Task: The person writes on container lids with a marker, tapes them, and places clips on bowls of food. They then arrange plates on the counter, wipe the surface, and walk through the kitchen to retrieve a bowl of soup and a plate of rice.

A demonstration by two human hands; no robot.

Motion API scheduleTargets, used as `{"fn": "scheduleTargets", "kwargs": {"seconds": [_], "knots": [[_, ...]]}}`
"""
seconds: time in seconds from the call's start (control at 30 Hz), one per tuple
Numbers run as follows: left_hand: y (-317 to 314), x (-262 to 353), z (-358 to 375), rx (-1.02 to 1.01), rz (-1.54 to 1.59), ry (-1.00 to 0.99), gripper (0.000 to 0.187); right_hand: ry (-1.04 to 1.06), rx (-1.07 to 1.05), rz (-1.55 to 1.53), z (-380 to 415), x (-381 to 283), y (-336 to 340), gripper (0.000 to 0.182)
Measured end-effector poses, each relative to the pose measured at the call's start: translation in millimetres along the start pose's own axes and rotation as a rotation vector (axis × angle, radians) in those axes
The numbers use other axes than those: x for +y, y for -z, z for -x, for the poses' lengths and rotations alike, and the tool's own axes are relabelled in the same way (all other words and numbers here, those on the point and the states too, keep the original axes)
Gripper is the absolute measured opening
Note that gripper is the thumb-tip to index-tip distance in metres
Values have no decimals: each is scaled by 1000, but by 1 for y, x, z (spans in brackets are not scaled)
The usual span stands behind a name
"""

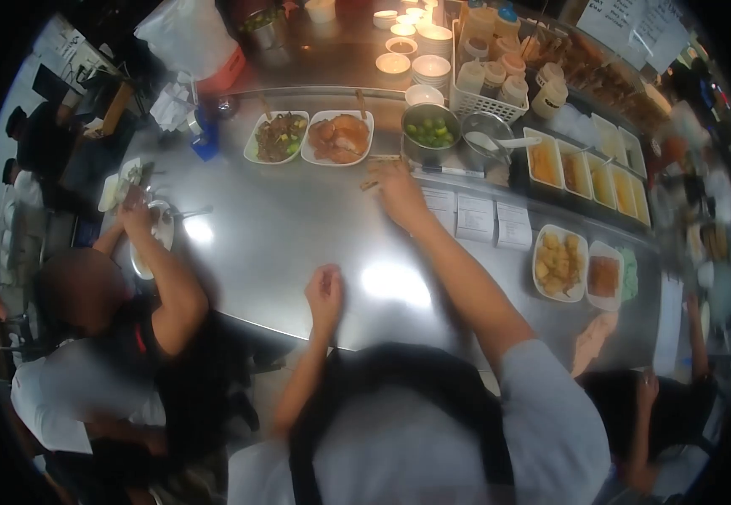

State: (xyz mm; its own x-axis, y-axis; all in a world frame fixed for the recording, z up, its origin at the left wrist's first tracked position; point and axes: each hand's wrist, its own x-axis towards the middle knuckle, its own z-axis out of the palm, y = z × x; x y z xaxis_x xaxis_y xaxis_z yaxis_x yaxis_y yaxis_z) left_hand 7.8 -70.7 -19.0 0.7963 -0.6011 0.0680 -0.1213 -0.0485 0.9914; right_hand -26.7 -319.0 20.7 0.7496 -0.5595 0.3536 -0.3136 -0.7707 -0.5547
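My right hand (392, 181) reaches to the far part of the steel counter (298, 227), its fingers closed around small tan wooden pieces (370, 184) that look like clothespins. Just left of it stand a white dish of browned meat (339, 139) and a white dish of dark meat with green bits (278, 138), each with a wooden clip at its far rim. A metal bowl of green limes (429, 131) is beyond my right hand. My left hand (325, 288) hovers near the counter's front edge, fingers curled; what it holds, if anything, is hidden.
A co-worker (87, 290) handles plates at the left. On the right are sauce containers (573, 172), paper slips (475, 219), a dish of fried pieces (560, 263) and another person's arm (594, 341). Squeeze bottles (493, 77) stand in a basket (490, 108).
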Motion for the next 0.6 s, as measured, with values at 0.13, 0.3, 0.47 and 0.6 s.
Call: {"fn": "scheduleTargets", "kwargs": {"seconds": [0.13,0.3,0.47,0.6], "knots": [[0,0,1,-28,-23,-11,14,70,-180,425,-2,-12,-48,15],[2,-3,0,-39,25,-14,11,-123,29,497,-25,-26,-13,14],[9,-19,-4,-107,-66,-21,11,-102,15,744,-39,23,-18,11],[7,-17,-1,-153,89,58,11,-165,-74,575,-25,7,11,11]]}}
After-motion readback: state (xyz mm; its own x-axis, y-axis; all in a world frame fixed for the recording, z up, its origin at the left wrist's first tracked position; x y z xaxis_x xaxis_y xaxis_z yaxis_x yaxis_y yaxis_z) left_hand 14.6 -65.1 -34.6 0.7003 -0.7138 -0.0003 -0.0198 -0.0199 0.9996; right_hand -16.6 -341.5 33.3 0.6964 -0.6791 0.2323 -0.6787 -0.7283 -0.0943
